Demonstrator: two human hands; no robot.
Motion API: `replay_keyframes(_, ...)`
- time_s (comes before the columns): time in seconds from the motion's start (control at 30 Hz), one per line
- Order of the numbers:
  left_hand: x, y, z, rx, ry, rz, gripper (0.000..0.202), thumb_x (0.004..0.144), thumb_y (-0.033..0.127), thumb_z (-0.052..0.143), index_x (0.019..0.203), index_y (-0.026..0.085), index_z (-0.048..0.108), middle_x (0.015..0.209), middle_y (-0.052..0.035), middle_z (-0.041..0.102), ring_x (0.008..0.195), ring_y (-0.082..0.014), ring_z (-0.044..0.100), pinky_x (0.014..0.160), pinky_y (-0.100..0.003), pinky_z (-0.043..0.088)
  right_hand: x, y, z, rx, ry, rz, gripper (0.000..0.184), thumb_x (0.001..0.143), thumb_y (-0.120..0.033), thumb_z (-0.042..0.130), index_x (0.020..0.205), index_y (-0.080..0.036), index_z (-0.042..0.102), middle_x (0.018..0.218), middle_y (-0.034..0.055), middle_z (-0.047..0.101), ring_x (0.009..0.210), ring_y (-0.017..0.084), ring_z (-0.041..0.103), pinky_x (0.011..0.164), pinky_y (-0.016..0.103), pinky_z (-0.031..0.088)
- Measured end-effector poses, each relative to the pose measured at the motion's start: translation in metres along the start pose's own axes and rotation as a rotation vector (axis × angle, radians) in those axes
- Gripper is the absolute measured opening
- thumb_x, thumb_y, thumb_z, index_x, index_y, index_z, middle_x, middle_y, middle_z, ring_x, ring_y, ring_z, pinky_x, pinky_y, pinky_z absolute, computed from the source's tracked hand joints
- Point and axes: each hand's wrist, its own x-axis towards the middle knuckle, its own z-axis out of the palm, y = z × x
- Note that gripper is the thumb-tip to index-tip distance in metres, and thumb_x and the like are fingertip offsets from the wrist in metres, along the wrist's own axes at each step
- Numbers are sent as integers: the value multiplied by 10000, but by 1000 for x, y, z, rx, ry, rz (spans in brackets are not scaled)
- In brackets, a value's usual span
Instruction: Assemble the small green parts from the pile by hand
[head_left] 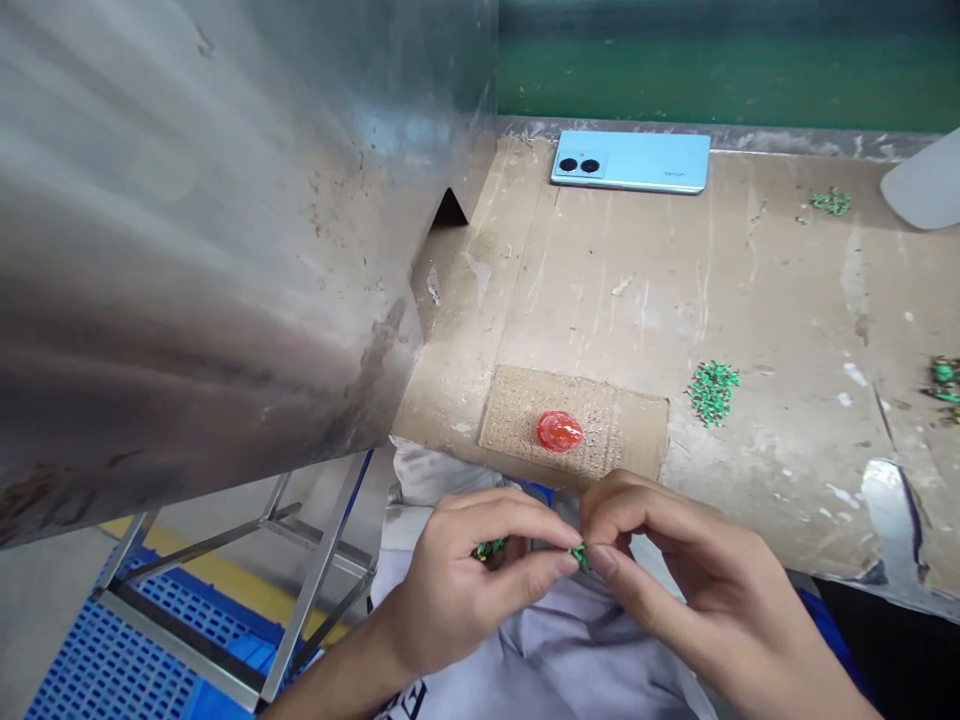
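Note:
My left hand [487, 560] and my right hand [675, 570] meet in front of the table edge, above my lap. Between their thumbs and index fingertips is a small green piece [580, 556], pinched by both. More green pieces [489, 549], with dark and yellowish bits, show inside the curled left palm. Just beyond my hands, a shiny red oval lump [559, 431] sits on a rectangle of cardboard [637, 425]. To the right of it lies a pile of small green pieces [713, 393], too small to tell their exact kind.
A large metal panel [225, 250] stands close on the left, above a metal stool frame [300, 600]. On the table [600, 270] lie a light-blue phone [637, 163] and a small green heap [830, 202]. A white container [926, 185] and a green-brown cluster [945, 380] are at right.

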Motion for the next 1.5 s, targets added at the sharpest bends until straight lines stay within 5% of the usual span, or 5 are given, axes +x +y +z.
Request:
replay_keyframes(0.33,1,-2,0,13,-42,-28,151,951,308,803,895,171,835,783,-72,816,662,-175,726,595,-247,559,2,-6,-5,-34,-48,2,174,1022,-235,638,848,-244,639,773,-32,665,683,115,635,619,223,524)
replay_keyframes(0.6,0,-6,-1,-25,-42,108,45,965,141,770,942,165,801,828,-62,807,758,-163,750,712,-229,586,3,-11,-8,-85,-91,-3,124,1019,-217,648,912,-278,664,805,-58,695,687,98,645,615,207,523)
replay_keyframes(1.0,-4,-12,3,39,-51,254,142,1051,143,614,1009,181,745,863,-61,785,785,-162,744,723,-230,597,-7,-8,-1,-124,-34,-63,56,985,-210,700,969,-264,694,811,-33,754,663,124,718,599,202,598)
replay_keyframes(1.2,-3,-2,3,33,-33,59,168,932,191,820,1099,183,800,822,-42,806,683,-148,721,661,-212,576,-12,5,-5,-162,27,-292,229,974,-81,659,1127,-251,676,947,34,751,847,181,754,722,269,641)
replay_keyframes(1.5,-4,6,8,152,-13,-97,144,837,77,702,922,136,802,672,-45,772,539,-166,698,528,-234,537,-12,15,-4,-345,93,-424,303,944,-34,658,1160,-239,714,969,55,766,823,181,748,702,278,634)
